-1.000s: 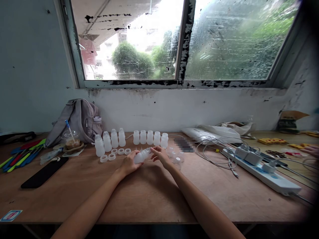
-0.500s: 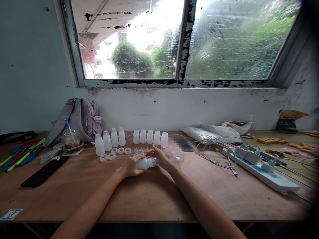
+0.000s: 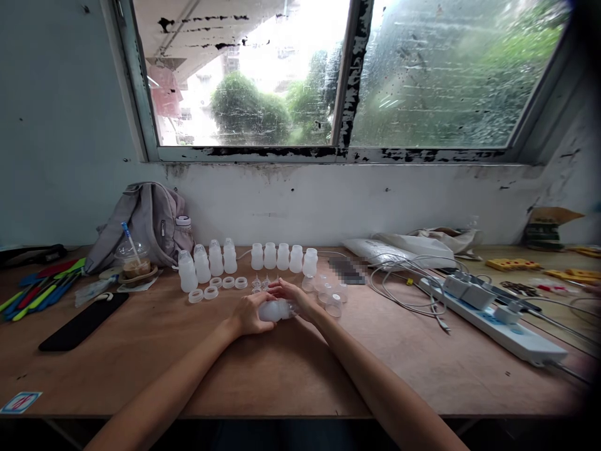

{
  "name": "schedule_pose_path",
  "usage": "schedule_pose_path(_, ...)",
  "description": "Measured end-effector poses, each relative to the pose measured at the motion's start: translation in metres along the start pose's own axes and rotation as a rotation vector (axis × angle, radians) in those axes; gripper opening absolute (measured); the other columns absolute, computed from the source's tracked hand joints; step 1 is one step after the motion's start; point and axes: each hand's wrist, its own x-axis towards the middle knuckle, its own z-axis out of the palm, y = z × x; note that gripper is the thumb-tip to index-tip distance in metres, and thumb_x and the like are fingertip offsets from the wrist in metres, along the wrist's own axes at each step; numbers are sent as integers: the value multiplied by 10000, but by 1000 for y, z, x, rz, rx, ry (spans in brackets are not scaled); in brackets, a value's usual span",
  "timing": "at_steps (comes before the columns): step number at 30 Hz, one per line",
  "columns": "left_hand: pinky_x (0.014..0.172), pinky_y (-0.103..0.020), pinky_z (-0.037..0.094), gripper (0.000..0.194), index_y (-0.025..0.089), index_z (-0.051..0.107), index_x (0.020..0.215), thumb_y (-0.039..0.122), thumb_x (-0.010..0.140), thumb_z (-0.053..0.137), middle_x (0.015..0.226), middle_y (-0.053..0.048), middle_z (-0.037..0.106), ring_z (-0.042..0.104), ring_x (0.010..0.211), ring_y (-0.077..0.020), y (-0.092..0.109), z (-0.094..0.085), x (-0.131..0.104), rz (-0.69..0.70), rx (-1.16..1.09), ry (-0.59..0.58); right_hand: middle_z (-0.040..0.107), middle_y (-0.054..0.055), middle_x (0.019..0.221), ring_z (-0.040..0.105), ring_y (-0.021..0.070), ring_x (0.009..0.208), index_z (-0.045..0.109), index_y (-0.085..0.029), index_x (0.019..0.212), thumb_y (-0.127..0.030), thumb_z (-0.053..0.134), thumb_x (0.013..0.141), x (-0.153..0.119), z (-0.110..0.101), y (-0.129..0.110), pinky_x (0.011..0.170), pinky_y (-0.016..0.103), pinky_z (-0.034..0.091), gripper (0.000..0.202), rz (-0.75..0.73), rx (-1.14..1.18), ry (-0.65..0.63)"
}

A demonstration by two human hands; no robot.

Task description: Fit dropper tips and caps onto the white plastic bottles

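A small translucent white plastic bottle (image 3: 277, 310) lies on its side between the two hands, low over the middle of the brown wooden table (image 3: 282, 369). The left hand (image 3: 248, 313) wraps its fingers around the bottle's base end and grasps it, while the right hand (image 3: 295, 297) curls over the neck end, its fingers closed on the bottle's top; whether a cap sits under those fingers cannot be told. Just behind the hands lie a few small clear nipple-shaped pieces (image 3: 261, 285), and to their left a loose row of white plastic rings (image 3: 218, 288) rests flat on the wood. To the right of the hands sits a cluster of clear domed caps (image 3: 328, 297). Further back, two groups of upright white plastic bottles stand in rows: four capped bottles (image 3: 206, 263) on the left and five open bottles (image 3: 284, 257) on the right, near the wall. A grey fabric backpack (image 3: 145, 222) leans against the wall at the left, with a clear plastic cup of brown drink with a blue straw (image 3: 134, 260) in front of it. A black smartphone (image 3: 77, 321) lies flat further left, beside a bundle of coloured tools (image 3: 35, 294). On the right side of the table, well apart from the hands, a white power strip (image 3: 493, 322) lies among tangled white cables (image 3: 404, 279).
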Motion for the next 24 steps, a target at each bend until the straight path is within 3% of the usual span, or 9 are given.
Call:
schedule_pose_path(7,748,-323,435,444,204,538,944,267,521,659,968,-47,592,561,843,-218,1,-1,0,-4,-12,-3,627,67,845,572,169,746,569,-165,919,-501,422,752,-1,2,-2,609,255,412,403,25,65,-31)
schedule_pose_path(9,760,-320,429,458,207,522,967,293,537,656,980,-49,583,553,858,-216,2,-1,1,-12,-16,-5,625,69,858,572,172,764,575,-168,895,-505,430,743,2,-1,-1,629,264,420,397,2,122,51)
schedule_pose_path(14,782,-314,418,495,221,462,1066,406,630,605,1019,-45,565,536,895,-202,3,7,5,-48,-10,23,629,61,780,571,152,678,589,-158,764,-458,483,716,14,-18,-1,618,258,426,322,-36,276,403)
schedule_pose_path(17,799,-329,413,487,220,443,1096,445,678,553,1041,-56,555,526,920,-210,0,12,6,-92,2,60,615,40,702,546,129,612,588,-160,712,-401,518,704,15,-26,0,554,233,412,251,-39,313,510)
schedule_pose_path(24,962,-336,296,488,167,301,1240,429,828,302,1264,-107,388,372,1147,-225,-16,13,6,-192,-144,82,583,43,703,531,125,586,577,-169,721,-414,496,722,9,-16,-1,527,249,419,258,-25,287,367)
